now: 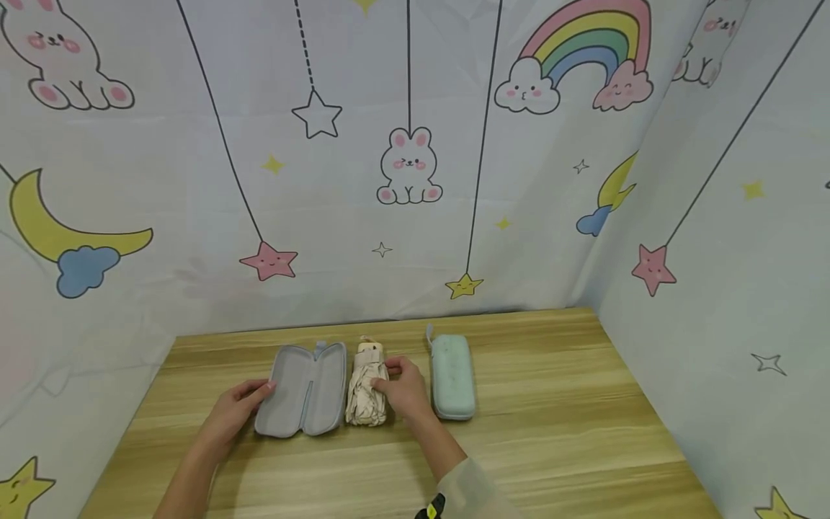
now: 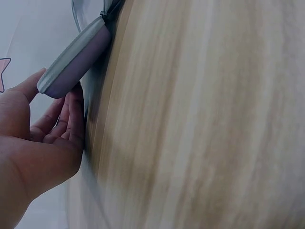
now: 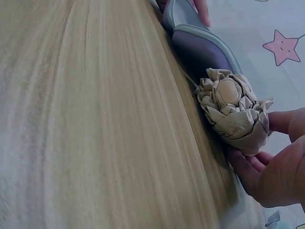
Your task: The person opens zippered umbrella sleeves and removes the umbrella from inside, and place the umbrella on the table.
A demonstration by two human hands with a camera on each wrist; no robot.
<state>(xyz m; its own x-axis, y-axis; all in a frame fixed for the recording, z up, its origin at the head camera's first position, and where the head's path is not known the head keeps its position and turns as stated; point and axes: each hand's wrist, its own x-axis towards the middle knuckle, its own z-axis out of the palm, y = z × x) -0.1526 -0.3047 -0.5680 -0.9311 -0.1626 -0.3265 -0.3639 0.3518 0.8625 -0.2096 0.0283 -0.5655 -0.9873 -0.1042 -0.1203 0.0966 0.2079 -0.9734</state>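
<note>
An opened grey zip case (image 1: 288, 386) lies spread out with its inside facing up, left of the middle of the table. My left hand (image 1: 232, 412) pinches its left edge, thumb on top and fingers beneath; in the left wrist view the purplish-grey outer shell of the case (image 2: 82, 62) slants upward. Right beside the case is a folded beige compact umbrella (image 1: 364, 396), its handle and strap toward the wall. My right hand (image 1: 410, 391) grips the umbrella from its right side, and the right wrist view shows the crumpled fabric end of the umbrella (image 3: 238, 121) between thumb and fingers.
A closed mint-green case (image 1: 454, 378) with a loop strap stands to the right of my right hand. The wood-grain table (image 1: 551, 432) meets a white cloth wall (image 1: 350, 288) printed with stars and rabbits at the back and sides.
</note>
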